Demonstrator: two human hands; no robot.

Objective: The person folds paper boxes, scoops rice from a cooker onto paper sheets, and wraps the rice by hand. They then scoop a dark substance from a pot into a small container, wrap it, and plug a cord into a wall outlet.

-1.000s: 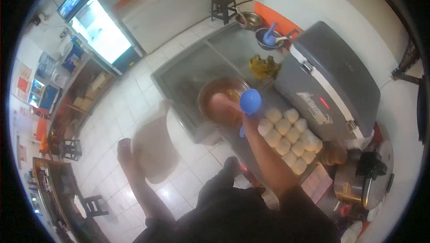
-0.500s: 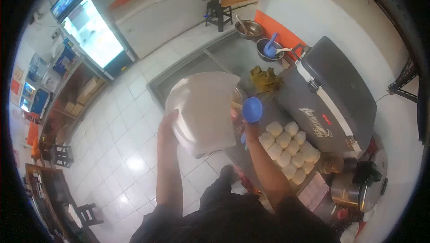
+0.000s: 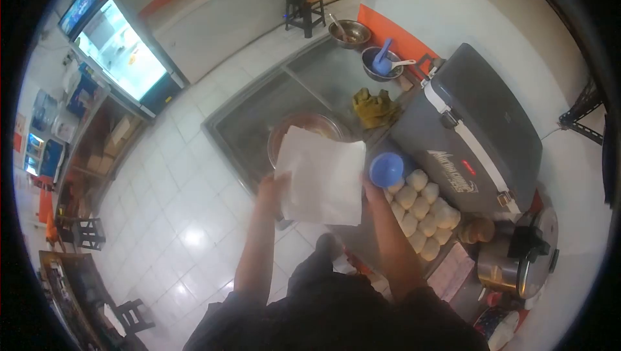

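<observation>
My left hand (image 3: 274, 189) grips the left edge of a white paper sheet (image 3: 323, 183), which is spread flat in front of me. My right hand (image 3: 373, 189) is at the sheet's right edge, mostly hidden behind it, and holds a blue scoop (image 3: 387, 168) cup-up. Behind the sheet, a metal bowl (image 3: 299, 128) with brown contents sits on the steel counter (image 3: 259, 115), half covered from view. Several pale dough balls (image 3: 422, 212) lie packed together just right of my right hand.
A grey cooler box (image 3: 475, 128) stands to the right. Yellow gloves (image 3: 374, 108) lie beside it. Two metal bowls (image 3: 380, 61) with utensils sit at the counter's far end. A steel pot (image 3: 521, 263) is at lower right. A lit fridge (image 3: 116, 50) stands across the tiled floor.
My left hand came up from low on the left with the white sheet. The sheet now hangs flatter and further right, between both hands. The blue scoop has shifted slightly right.
</observation>
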